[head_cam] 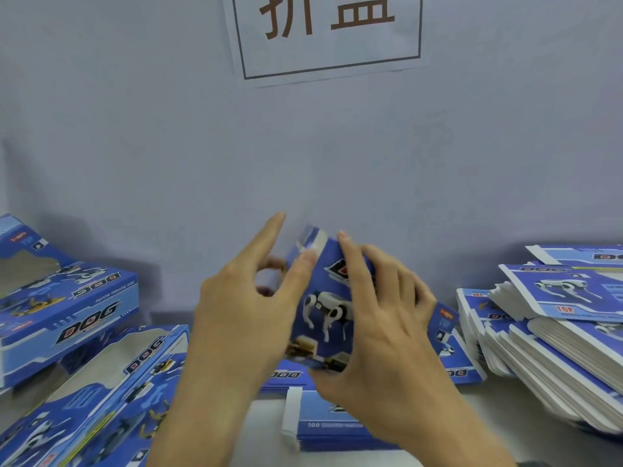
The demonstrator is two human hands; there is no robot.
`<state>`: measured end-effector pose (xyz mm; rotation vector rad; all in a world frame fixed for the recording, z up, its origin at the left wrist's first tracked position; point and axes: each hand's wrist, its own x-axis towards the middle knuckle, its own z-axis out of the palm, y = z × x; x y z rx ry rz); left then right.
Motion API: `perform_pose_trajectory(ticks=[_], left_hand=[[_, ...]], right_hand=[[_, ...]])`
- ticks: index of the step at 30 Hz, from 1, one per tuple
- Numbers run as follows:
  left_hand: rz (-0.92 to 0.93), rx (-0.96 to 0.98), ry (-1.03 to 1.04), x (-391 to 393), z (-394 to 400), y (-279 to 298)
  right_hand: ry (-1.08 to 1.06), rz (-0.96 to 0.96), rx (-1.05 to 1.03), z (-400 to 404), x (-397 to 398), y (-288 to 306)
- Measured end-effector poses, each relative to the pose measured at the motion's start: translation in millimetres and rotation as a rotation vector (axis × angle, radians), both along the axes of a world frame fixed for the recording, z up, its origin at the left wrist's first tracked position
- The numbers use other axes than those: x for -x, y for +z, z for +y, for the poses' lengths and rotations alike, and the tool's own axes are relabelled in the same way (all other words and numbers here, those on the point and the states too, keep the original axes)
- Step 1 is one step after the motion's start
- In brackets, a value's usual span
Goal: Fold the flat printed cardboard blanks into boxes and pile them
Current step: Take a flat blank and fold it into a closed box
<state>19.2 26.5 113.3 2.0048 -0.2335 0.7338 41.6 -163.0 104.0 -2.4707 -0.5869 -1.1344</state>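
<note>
Far left, finished boxes (67,298) lie piled at a slant, a second one (111,392) just in front, both with open window cut-outs. That is where this one goes once it is closed.

My left hand (236,308) is at the left side of the blank (323,315), which I hold raised above the table, between both hands. The forefinger points straight up and free; the thumb presses the upper left edge near a pale flap (312,237); the other fingers curl behind the card, though I cannot tell how firmly they bear on it.

My right hand (381,318) covers the right side, fingers spread and bent over the printed face, thumb under the lower corner. It has the firmer hold.

Judgement: the step is squaring the sleeve and tucking the flap. I should keep the right hand steady as the anchor, press along the scored lines only, and bring the flap in with the left thumb without creasing the print.

Below lie loose blanks (337,429); at right, the flat stack (556,348).
</note>
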Motion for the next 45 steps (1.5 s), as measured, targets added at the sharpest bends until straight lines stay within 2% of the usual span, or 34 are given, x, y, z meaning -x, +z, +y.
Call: perform_pose_trajectory(ticks=[1,2,4,11,23,28,37,40,45], left_hand=[[0.044,-0.046,-0.052,-2,6,-3],[0.071,-0.057,-0.111,-7,12,-6],[0.136,0.005,-0.213,-11,23,-10],[0.176,0.159,-0.402,-21,35,-20],[0.168,0.159,-0.4,-23,31,-22],[0.125,0.155,-0.362,-22,25,-23],[0.164,0.054,-0.333,-23,22,-25],[0.155,0.065,-0.38,-26,17,-28],[0.145,-0.023,-0.427,-27,3,-32]], right_hand=[[-0.036,0.086,0.039,39,15,-29],[-0.014,0.145,0.06,44,15,-36],[0.02,0.13,0.112,52,13,-55],[0.112,0.162,0.049,53,7,-54],[0.126,0.205,0.018,55,10,-51],[-0.147,0.199,0.054,76,10,-57],[-0.154,0.096,0.059,73,10,-59],[-0.191,0.085,0.052,73,10,-58],[-0.254,0.102,0.027,69,10,-55]])
